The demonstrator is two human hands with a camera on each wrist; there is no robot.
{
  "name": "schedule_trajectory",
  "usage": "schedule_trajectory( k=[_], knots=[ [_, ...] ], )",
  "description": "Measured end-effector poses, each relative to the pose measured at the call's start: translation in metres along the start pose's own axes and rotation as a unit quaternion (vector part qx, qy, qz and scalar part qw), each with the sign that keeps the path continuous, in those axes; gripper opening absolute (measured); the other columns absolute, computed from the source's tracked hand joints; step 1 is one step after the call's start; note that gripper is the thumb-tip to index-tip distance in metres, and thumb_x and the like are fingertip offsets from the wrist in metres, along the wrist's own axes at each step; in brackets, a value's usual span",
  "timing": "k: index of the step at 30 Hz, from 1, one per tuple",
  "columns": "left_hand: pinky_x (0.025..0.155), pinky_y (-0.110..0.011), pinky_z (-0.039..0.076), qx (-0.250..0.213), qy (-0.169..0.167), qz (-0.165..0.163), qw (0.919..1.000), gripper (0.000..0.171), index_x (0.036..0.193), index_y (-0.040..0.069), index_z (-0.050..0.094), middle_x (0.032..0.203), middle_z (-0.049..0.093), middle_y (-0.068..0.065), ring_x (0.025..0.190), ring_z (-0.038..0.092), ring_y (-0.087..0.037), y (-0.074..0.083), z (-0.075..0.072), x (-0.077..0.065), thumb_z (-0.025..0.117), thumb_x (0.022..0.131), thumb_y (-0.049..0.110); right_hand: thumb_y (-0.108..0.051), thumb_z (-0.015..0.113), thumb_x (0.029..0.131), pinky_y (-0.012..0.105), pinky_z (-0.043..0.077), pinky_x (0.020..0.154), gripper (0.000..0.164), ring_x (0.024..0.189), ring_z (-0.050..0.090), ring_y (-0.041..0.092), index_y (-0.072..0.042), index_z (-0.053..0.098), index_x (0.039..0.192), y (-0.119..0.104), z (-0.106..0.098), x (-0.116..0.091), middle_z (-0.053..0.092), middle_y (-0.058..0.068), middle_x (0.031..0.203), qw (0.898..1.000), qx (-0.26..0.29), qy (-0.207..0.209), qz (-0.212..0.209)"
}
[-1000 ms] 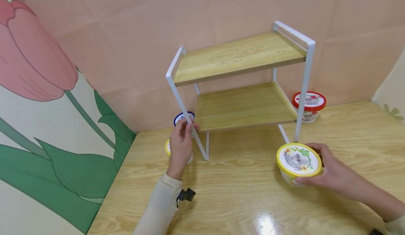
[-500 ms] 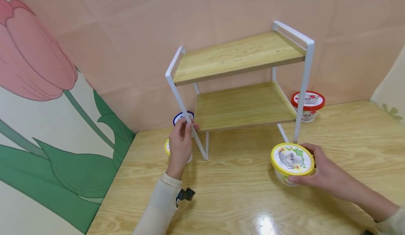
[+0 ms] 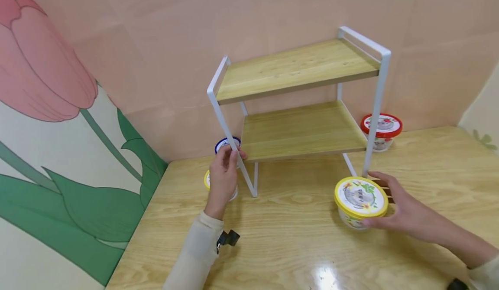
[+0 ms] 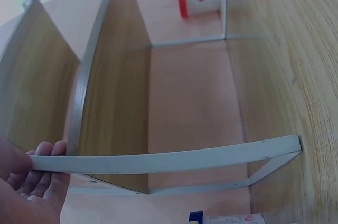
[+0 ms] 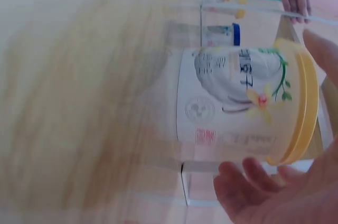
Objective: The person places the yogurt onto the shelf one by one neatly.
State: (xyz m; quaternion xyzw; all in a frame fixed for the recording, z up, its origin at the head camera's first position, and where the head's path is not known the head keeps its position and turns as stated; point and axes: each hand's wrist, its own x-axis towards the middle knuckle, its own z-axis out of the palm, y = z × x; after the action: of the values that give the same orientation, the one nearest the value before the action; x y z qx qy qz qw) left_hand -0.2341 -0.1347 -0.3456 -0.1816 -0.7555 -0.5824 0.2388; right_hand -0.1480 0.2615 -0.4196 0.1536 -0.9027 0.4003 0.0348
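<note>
My left hand (image 3: 223, 177) grips the front left white leg of a two-tier wooden shelf rack (image 3: 300, 131), thumb on one side and fingers on the other, level with the lower board. Before the rack's front right leg, an ice cream tub with a yellow lid (image 3: 360, 199) stands upright on the table. My right hand (image 3: 409, 216) is spread around its right side, thumb at the front and fingers behind. In the right wrist view, the fingers (image 5: 248, 182) lie just off the tub's wall, loosely bent, and the thumb is near the lid.
Behind the rack's right side stands a red-lidded tub (image 3: 382, 125). A blue-lidded tub (image 3: 220, 144) and another yellow-lidded tub (image 3: 207, 179) stand at the left, partly hidden by my left hand. A pink-covered wall rises behind the wooden table (image 3: 288, 238).
The yellow-lidded tub has shifted slightly left in my right hand, then stayed put. The right fingers have since loosened away from it. My left hand keeps its place on the rack.
</note>
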Motion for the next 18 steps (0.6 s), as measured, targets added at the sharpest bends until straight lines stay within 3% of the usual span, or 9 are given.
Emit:
schedule_trajectory(
  k=[3,4,13,18],
  knots=[
    [0.090,-0.036,0.057,0.004,0.002,0.007,1.0000,0.026,0.112,-0.006,0.060,0.096,0.071,-0.021,0.094,0.070,-0.032,-0.001,0.001,0.001,0.050,0.104,0.017,-0.020,0.091,0.070,0.007,0.037,0.079,0.112,0.112,0.037,-0.016,-0.023,0.019,0.156,0.004,-0.002,0.000,0.046,0.011,0.139,1.000,0.001,0.001,-0.030],
    [0.090,-0.036,0.057,0.004,0.002,0.006,1.0000,0.026,0.113,-0.006,0.059,0.096,0.071,-0.021,0.094,0.070,-0.031,-0.001,0.001,0.001,0.050,0.105,0.017,-0.020,0.091,0.070,0.006,0.035,0.080,0.112,0.112,0.036,-0.019,-0.024,0.019,0.156,0.005,-0.003,0.001,0.046,0.010,0.139,0.999,0.004,-0.001,-0.036],
    [0.093,-0.036,0.057,0.010,-0.005,-0.012,0.9999,0.028,0.116,-0.004,0.059,0.099,0.071,-0.017,0.098,0.070,-0.027,0.001,0.000,0.002,0.048,0.105,0.020,-0.013,0.089,0.072,0.006,0.037,0.081,0.110,0.110,0.044,-0.016,-0.021,0.018,0.156,0.009,-0.002,0.004,0.051,0.012,0.131,0.998,0.029,-0.010,-0.051],
    [0.093,-0.038,0.057,0.012,-0.007,-0.019,0.9997,0.028,0.116,-0.004,0.059,0.099,0.071,-0.017,0.098,0.070,-0.027,0.002,0.000,0.000,0.049,0.105,0.020,-0.013,0.088,0.072,0.005,0.036,0.082,0.109,0.113,0.042,-0.016,-0.021,0.019,0.156,0.013,0.000,0.002,0.047,-0.007,0.133,0.998,0.031,-0.013,-0.057]
  ],
)
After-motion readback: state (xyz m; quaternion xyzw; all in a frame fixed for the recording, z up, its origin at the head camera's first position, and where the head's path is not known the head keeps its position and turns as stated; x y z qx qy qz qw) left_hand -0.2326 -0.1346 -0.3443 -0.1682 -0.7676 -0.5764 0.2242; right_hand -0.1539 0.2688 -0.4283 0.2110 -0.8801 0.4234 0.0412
